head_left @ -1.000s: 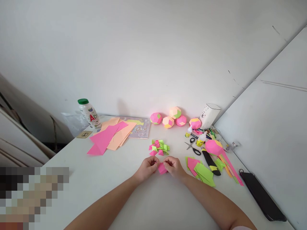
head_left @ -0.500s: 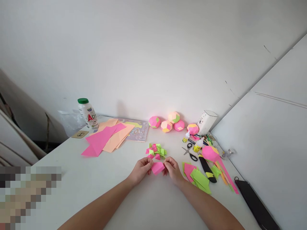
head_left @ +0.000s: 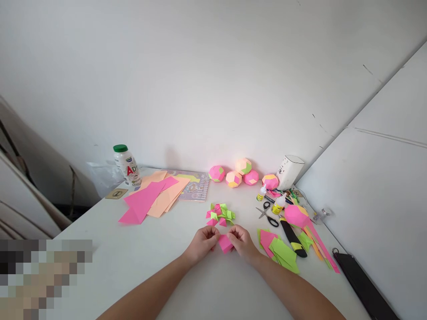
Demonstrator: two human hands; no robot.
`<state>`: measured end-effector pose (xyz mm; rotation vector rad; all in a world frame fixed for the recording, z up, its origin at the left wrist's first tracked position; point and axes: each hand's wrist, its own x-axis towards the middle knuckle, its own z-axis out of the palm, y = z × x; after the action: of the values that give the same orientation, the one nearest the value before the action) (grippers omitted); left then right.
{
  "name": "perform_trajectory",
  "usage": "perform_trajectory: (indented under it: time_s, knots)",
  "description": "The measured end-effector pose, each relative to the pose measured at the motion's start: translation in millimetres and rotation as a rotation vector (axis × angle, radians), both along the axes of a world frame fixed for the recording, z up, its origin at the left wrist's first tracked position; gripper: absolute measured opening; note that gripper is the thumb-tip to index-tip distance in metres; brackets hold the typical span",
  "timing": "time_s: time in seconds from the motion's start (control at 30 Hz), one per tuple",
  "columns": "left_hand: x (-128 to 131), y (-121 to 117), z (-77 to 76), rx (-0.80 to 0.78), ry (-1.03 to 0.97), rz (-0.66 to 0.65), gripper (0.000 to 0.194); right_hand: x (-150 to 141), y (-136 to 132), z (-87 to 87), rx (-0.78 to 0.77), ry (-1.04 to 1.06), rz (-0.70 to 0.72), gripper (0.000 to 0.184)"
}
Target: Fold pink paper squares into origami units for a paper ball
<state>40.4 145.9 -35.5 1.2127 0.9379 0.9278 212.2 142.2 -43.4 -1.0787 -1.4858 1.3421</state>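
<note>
Between my hands is a small folded piece of pink paper (head_left: 225,244). My left hand (head_left: 202,244) pinches its left edge, fingers closed. Thumb and fingers of my right hand (head_left: 242,242) are closed on its right side, the thumb lying over the top. Just beyond my fingertips sits a small cluster of folded pink and green paper pieces (head_left: 220,214). To the right of my right hand lie cut green paper pieces (head_left: 283,253), fanned out with a pink one among them.
Scissors (head_left: 267,214), glue bottles (head_left: 278,204) and a black-yellow cutter (head_left: 293,238) lie at right. Paper balls (head_left: 233,178) stand along the wall. Pink and peach sheets (head_left: 147,200), a booklet (head_left: 195,189) and a green-capped white bottle (head_left: 127,166) are at left.
My right hand has shifted inward over the pink paper, covering more of its right side. The whole view has shifted slightly, with things appearing a little lower and further right.
</note>
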Motion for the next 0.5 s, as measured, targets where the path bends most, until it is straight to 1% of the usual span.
perform_trajectory:
  time_s: [0.2, 0.33, 0.43, 0.5]
  knots:
    - [-1.6, 2.0, -3.6, 0.002, -0.045, 0.046, 0.02, 0.0, -0.2, 2.5, -0.038, 0.053, -0.058, 0.018]
    - [-4.0, 1.9, -3.3, 0.0, -0.115, 0.051, 0.02, 1.7, 1.7, 1.3, -0.062, 0.069, -0.076, 0.016]
    - [-3.5, -0.3, -0.8, 0.009, -0.137, 0.024, 0.018, 2.1, 1.9, 0.0, -0.04, 0.04, -0.047, 0.016]
    - [-1.6, -2.0, -0.6, 0.031, -0.086, -0.021, 0.021, 1.7, 0.9, -0.2, -0.007, -0.011, -0.008, 0.015]
